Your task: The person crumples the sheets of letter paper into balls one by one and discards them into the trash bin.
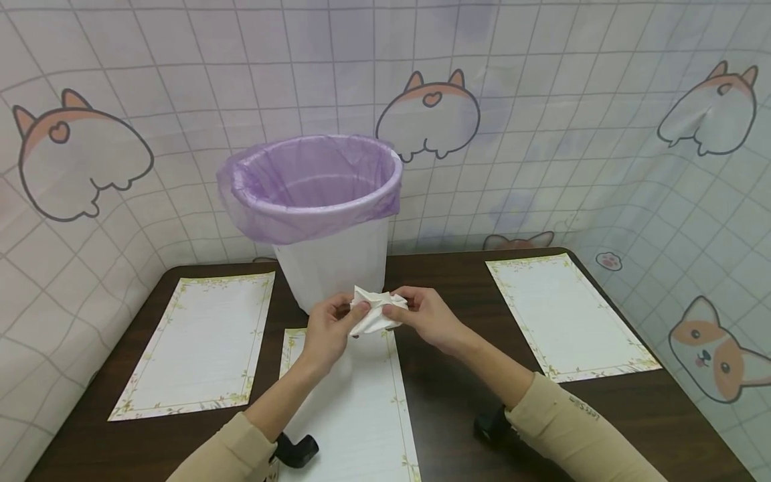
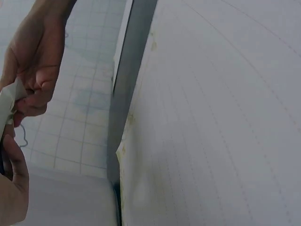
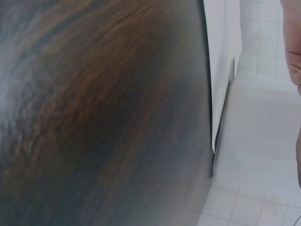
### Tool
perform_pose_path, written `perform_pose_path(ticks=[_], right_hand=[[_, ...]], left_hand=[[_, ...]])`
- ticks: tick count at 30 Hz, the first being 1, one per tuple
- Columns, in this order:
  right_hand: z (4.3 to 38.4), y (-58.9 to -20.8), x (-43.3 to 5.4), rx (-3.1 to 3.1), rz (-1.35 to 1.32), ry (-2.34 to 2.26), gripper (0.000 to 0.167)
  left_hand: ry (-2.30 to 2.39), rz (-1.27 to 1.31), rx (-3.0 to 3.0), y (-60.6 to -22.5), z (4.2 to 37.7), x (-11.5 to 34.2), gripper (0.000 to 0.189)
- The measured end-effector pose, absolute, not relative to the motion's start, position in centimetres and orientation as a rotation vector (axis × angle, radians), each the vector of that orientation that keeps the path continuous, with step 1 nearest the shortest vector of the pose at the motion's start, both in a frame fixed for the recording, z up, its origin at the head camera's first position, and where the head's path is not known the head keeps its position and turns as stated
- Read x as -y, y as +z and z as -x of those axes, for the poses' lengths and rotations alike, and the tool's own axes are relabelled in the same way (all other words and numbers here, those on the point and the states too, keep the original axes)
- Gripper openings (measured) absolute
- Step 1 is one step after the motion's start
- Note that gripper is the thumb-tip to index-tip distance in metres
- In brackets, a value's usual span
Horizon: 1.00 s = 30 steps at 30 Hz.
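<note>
A crumpled white tissue (image 1: 375,311) is held up between both hands, in front of the bin and above the middle sheet. My left hand (image 1: 330,328) pinches its left side, thumb on top. At the opposite side, my right hand (image 1: 429,318) grips it between thumb and fingers. Small dark spots show along the tissue's lower edge; what they are I cannot tell. The left wrist view catches the tissue (image 2: 8,101) at its left edge, with both hands around it. Only slivers of hand (image 3: 293,42) appear at the right edge of the right wrist view.
A white bin (image 1: 337,261) with a purple liner (image 1: 289,224) folded over its rim stands at the back of the dark table (image 1: 446,402). Floral-bordered sheets lie at left (image 1: 201,345), middle (image 1: 355,415) and right (image 1: 569,314). A patterned curtain (image 1: 542,134) hangs behind.
</note>
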State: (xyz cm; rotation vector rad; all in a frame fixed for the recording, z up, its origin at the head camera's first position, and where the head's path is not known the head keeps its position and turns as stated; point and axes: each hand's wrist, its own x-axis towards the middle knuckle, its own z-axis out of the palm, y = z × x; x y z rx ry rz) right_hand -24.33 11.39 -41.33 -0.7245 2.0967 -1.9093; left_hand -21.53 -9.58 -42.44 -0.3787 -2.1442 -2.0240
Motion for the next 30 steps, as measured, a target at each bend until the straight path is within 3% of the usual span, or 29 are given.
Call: perform_pose_path(ticks=[4,12,19,23,30], right_hand=[[24.4,-41.5,-11.8,-2.021,0.755,-1.966,0.031],[24.6,-41.6,-12.6,-1.861,0.775,-2.001,0.060],[24.9,-41.3,-12.8,-1.807,0.780,-1.918,0.035],[24.9,-41.4,-12.7,-1.786,0.764,-1.939,0.029],[24.6,-41.4,-11.9,-2.015,0.744,-2.005,0.023]], left_hand=[[-2.144,0.395,2.150,-42.2,21.6,9.8,0.023],[-2.249,0.440,2.179,-41.4,21.4,9.8,0.023],[-2.296,0.385,2.179,-41.6,21.7,10.5,0.024],[-2.260,0.344,2.219,-41.8,21.9,10.6,0.025],[-1.751,0.209,2.258,-42.1,21.4,10.0,0.036]])
